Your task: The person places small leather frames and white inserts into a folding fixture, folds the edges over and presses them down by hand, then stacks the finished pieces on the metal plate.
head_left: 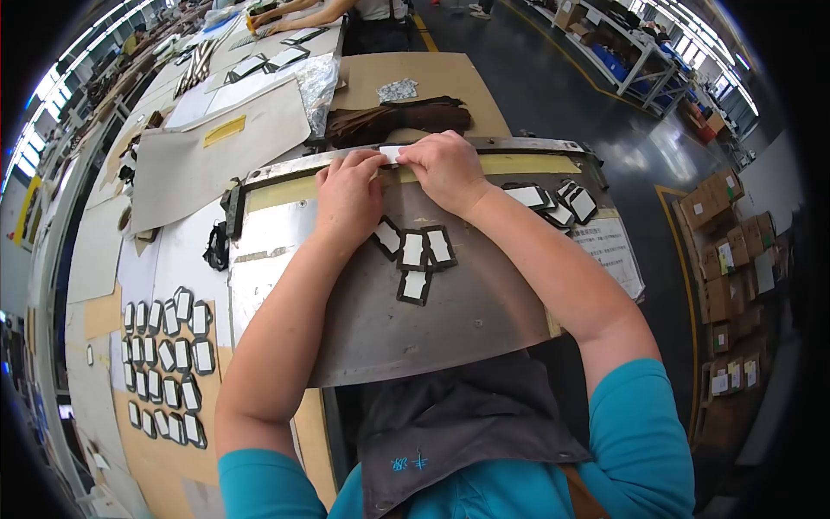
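1. Piece in hand: small white piece [392, 155], at the far edge of the metal tabletop [372, 346], by the raised bar [303, 169]. Can't tell from where I stand whether it rests on the bar or hangs just over it.
2. Left hand [350, 186]: grip together, thumb and fingers clamped on the piece's left end.
3. Right hand [444, 169]: grip together too, pinching the right end. Undersides of both pinches hidden.
4. Step looks like two-handed fine handling at the bar. Doing it well likely means even, light pressure from both sides, ends level, no twist; a hard pinch could crease or bend the piece.
5. Fingertips probably best kept near the ends, so the edge shows and can be squared.
6. Forearms pass either side of four dark-edged cards [413, 249] mid-tabletop; leftmost card lies near the left arm. Worth lifting elbows to avoid nudging them.
7. More cards: loose pile [529, 197] to the right, beside a printed sheet [610, 253]; rows of cards [167, 355] to the left. Right sleeve side needs care too.
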Tool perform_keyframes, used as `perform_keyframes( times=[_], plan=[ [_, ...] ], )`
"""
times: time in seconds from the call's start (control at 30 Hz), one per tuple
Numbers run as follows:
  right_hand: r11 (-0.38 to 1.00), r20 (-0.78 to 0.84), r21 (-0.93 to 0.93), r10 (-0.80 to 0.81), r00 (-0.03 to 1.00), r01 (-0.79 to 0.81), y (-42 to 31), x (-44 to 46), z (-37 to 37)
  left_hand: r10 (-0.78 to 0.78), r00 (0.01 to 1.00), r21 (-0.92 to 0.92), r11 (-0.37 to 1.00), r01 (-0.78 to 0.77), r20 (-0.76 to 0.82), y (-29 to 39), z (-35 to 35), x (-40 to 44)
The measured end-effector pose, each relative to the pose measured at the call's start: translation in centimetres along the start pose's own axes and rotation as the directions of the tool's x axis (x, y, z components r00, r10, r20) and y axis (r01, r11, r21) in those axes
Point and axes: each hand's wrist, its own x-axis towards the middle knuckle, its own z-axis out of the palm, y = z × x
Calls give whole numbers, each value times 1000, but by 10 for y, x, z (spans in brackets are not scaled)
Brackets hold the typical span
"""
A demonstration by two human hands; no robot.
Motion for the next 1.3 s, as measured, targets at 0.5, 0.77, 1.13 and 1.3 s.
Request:
perform_keyframes(
  times=[0.5, 0.77, 1.13, 1.3],
  plan=[
    [979, 186, 194, 27, 982, -64, -9, -30, -22, 100, 980, 204, 970, -134, 171, 23, -6, -9],
    [993, 232, 112, -1, 973, -25, -9, -37, -22, 98, 982, 250, 959, -137, 163, 27, -9, -12],
    [998, 286, 67, -15, 958, -4, -12, -34, -31, 115, 983, 226, 963, -146, 146, 26, -6, -12],
    [998, 232, 57, -30, 972, 17, -13, -35, -27, 102, 982, 268, 953, -142, 157, 30, -7, -12]
  ],
)
